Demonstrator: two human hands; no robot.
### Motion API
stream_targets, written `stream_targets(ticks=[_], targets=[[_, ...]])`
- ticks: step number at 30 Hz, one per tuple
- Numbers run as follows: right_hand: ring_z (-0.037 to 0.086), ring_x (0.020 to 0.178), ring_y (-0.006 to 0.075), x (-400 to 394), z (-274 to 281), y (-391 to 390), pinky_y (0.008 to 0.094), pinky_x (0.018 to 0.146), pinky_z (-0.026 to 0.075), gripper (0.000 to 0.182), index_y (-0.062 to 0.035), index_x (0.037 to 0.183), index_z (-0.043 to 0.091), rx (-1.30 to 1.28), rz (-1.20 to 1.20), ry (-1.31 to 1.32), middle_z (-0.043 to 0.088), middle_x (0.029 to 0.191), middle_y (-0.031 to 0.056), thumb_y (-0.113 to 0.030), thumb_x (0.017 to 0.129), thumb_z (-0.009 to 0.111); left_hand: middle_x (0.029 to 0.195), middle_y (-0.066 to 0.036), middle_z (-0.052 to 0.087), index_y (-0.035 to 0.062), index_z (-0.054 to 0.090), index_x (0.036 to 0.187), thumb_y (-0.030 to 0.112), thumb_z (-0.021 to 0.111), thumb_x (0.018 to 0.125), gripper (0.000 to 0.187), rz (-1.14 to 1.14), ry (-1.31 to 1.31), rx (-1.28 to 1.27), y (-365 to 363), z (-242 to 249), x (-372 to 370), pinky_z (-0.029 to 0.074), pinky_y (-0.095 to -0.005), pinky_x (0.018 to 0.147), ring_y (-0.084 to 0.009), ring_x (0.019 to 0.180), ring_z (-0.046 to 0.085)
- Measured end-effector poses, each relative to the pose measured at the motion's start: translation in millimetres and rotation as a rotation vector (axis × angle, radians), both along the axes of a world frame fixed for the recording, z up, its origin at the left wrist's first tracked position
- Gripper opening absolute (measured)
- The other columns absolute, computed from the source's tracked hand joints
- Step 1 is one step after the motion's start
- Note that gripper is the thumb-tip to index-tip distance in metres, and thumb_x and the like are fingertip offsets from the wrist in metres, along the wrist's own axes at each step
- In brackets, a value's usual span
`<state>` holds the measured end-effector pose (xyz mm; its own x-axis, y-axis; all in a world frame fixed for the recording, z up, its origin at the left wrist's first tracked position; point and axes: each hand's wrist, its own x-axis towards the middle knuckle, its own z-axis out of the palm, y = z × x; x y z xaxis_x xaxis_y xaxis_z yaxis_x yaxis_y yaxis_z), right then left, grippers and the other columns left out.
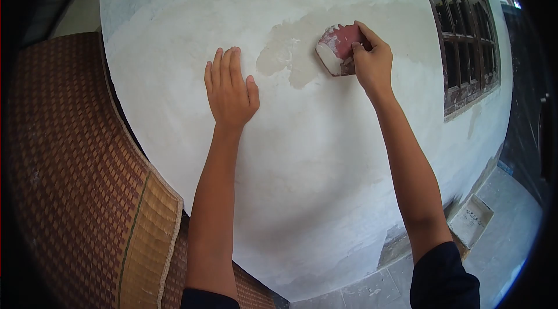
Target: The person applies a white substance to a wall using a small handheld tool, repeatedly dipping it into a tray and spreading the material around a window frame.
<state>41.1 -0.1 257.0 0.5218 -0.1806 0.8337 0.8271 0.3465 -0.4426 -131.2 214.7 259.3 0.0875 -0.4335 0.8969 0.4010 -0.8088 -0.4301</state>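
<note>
My right hand (374, 62) grips a red, flat plastering scraper (347, 38) by its right edge, fingers on top and thumb across its face. White paste clings to the scraper's left and lower parts, and it lies against or very near the wall. Around it spreads a darker, damp-looking patch of filler (285, 47) with a ragged lower edge. Lower and to the left, my left hand (231, 91) rests flat on the white wall (302, 152), its fingers stretched upward and holding nothing.
A dark wooden window (465, 36) with panes is set in the wall at the right. A woven mat (70, 146) hangs or stands along the left. On the grey floor (505, 216) at lower right sits a shallow, whitish-smeared tray (471, 222).
</note>
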Motion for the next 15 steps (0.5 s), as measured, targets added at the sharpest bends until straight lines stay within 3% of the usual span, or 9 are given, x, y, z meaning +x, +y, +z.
stream_targets(ticks=[3, 5, 6, 9, 15], targets=[[0.066, 0.1, 0.0272, 10, -24, -7, 0.0344, 0.092, 0.049, 0.044, 0.0026, 0.126, 0.062, -0.047, 0.018, 0.058, 0.069, 0.11, 0.0208, -0.001, 0.084, 0.053, 0.133, -0.016, 0.053, -0.0008, 0.047, 0.135, 0.02, 0.05, 0.087, 0.052, -0.027, -0.002, 0.032, -8, -9, 8, 0.027, -0.0538, 0.111, -0.0366, 0.132, 0.043], [0.066, 0.094, 0.0232, 14, -42, -15, 0.0333, 0.086, 0.051, 0.043, 0.0032, 0.126, 0.061, -0.085, 0.09, 0.155, 0.069, 0.107, 0.019, -0.001, 0.084, 0.053, 0.129, -0.015, 0.054, 0.0006, 0.051, 0.13, 0.021, 0.05, 0.088, 0.047, -0.103, 0.037, 0.028, -20, -32, 20, 0.027, -0.0531, 0.109, -0.0361, 0.128, 0.045], [0.065, 0.084, 0.0187, 9, -49, -22, 0.0317, 0.076, 0.053, 0.04, 0.0043, 0.123, 0.061, -0.092, 0.175, 0.232, 0.068, 0.102, 0.0162, -0.001, 0.084, 0.053, 0.126, -0.014, 0.055, 0.0016, 0.053, 0.127, 0.022, 0.05, 0.088, 0.044, -0.159, 0.055, 0.045, -27, -43, 29, 0.028, -0.0524, 0.107, -0.0359, 0.125, 0.047], [0.062, 0.076, 0.0156, 34, -87, -36, 0.0301, 0.068, 0.052, 0.037, 0.0048, 0.12, 0.062, -0.077, 0.238, 0.326, 0.067, 0.099, 0.0142, 0.0, 0.085, 0.052, 0.118, -0.013, 0.058, 0.0025, 0.058, 0.119, 0.022, 0.053, 0.086, 0.038, -0.296, 0.213, 0.032, -65, -88, 59, 0.033, -0.0493, 0.101, -0.0339, 0.119, 0.05], [0.063, 0.079, 0.0166, 66, -138, -88, 0.0292, 0.068, 0.052, 0.033, 0.0048, 0.117, 0.062, -0.045, 0.278, 0.46, 0.066, 0.1, 0.0129, 0.003, 0.085, 0.051, 0.109, -0.013, 0.059, 0.0026, 0.059, 0.112, 0.016, 0.057, 0.082, 0.033, -0.526, 0.388, -0.083, -123, -150, 113, 0.041, -0.0451, 0.088, -0.0317, 0.104, 0.055]])
